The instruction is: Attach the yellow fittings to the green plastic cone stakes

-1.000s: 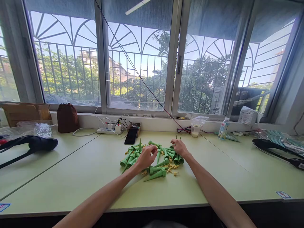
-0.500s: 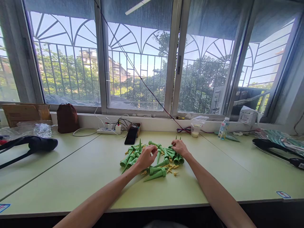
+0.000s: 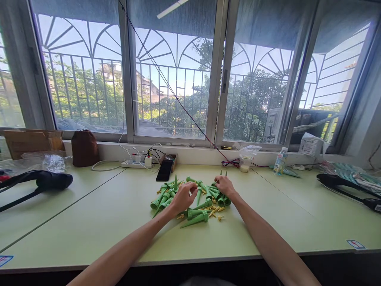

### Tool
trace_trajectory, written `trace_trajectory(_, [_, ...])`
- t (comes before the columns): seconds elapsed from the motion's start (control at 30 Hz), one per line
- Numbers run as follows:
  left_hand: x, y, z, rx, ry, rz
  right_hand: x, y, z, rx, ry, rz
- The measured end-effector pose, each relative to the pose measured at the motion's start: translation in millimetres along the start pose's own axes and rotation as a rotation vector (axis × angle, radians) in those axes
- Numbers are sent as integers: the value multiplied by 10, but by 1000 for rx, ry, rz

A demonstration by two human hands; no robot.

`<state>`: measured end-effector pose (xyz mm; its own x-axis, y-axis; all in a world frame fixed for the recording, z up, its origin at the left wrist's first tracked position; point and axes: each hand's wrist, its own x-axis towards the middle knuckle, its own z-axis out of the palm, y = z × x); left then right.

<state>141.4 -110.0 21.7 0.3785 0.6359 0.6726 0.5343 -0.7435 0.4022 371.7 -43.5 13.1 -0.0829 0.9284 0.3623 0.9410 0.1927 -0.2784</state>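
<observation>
A heap of green plastic cone spikes [image 3: 166, 196] lies mid-table, mixed with small yellow pegs [image 3: 216, 211]. My left hand [image 3: 183, 197] rests on the middle of the heap, fingers curled in a pinch; what it holds is hidden. My right hand [image 3: 224, 185] sits at the heap's right side, fingers bent down onto the green spikes there, gripping something too small to name. Two long green spikes [image 3: 195, 218] lie nearest me, below both hands.
A black phone [image 3: 164, 170] and a white power strip [image 3: 135, 163] with cables lie behind the heap. A brown pouch [image 3: 84, 147], a cardboard box [image 3: 29, 141] and a black strap [image 3: 41, 180] are left. A plastic cup [image 3: 245, 163], a bottle [image 3: 280, 161] and a black tool [image 3: 348, 186] are right.
Almost nothing: both hands stay on the heap, with my right hand shifted very slightly toward me.
</observation>
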Motion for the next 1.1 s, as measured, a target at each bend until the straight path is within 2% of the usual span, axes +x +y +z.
trace_trajectory(0.4, [-1, 8, -4, -15, -3, 3, -18, -57, -28, -74, 92, -15])
trace_trajectory(0.57, [5, 12, -8, -16, 10, 1, -19, -91, -24, 5, 204, -33])
trace_trajectory(0.67, [6, 13, -6, -25, 10, -11, -35, -150, -35, 119, 320, -100])
trace_trajectory(0.8, [2, -3, 6, -71, 31, -56, -122, -333, -76, 288, 446, -273])
trace_trajectory(0.93, [0, -49, 29, -104, 32, -61, -246, -571, -88, 409, 459, -387])
trace_trajectory(1.1, [12, -66, 35, -80, 49, -71, -330, -736, -42, 419, 394, -458])
